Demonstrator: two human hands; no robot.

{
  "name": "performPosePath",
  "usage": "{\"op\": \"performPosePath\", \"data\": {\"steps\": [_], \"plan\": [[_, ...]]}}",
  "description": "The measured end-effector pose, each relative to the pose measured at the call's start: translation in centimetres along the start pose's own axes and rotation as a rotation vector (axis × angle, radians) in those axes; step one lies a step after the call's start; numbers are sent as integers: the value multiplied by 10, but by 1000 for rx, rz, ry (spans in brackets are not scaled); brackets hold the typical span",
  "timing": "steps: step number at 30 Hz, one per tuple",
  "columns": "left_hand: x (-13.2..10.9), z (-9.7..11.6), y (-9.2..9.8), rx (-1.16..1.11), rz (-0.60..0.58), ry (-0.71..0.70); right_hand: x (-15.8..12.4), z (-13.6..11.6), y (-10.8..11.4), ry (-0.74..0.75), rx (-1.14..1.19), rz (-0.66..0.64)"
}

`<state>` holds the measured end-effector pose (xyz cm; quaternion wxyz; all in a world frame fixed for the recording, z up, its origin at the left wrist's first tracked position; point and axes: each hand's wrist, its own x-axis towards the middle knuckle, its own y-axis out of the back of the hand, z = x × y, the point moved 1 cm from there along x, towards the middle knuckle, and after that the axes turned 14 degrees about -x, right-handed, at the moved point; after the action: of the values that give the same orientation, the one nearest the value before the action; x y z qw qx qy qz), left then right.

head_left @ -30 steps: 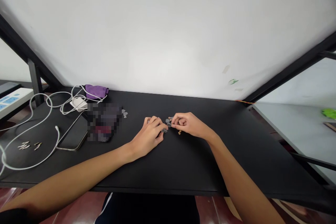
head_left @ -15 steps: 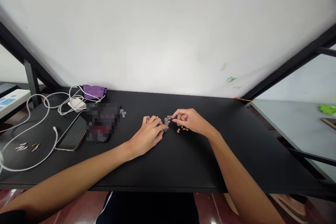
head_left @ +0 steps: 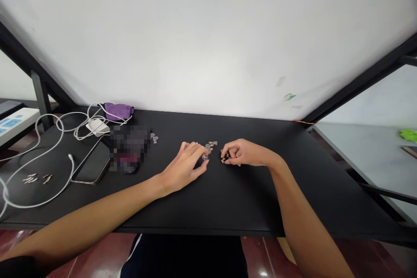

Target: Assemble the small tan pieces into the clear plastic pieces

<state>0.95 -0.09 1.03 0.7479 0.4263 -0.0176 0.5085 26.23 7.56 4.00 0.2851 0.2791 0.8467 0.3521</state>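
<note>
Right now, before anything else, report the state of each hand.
Left hand: partly curled at the small clear pieces; whether it holds any cannot be told.
Right hand: curled at the small tan pieces; grip cannot be told.

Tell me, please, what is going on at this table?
Small clear bottles and corks are being handled on a black table. The left hand is curled at the bottles; the right hand has its thumb and finger at the corks, just to their right. Whether either grips one, I cannot tell.
</note>
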Motion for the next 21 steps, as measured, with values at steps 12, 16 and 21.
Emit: {"op": "performPosePath", "data": {"steps": [12, 16, 21], "plan": [[-1, -8, -4, -234, 160, -91, 10, -25, -12, 152, 297, 186], [0, -9, -5, -298, 179, -123, 17, -24, -19, 169, 417, 227], [0, -9, -5, -315, 193, -109, 16, -21, -17, 164, 455, 220]]}}
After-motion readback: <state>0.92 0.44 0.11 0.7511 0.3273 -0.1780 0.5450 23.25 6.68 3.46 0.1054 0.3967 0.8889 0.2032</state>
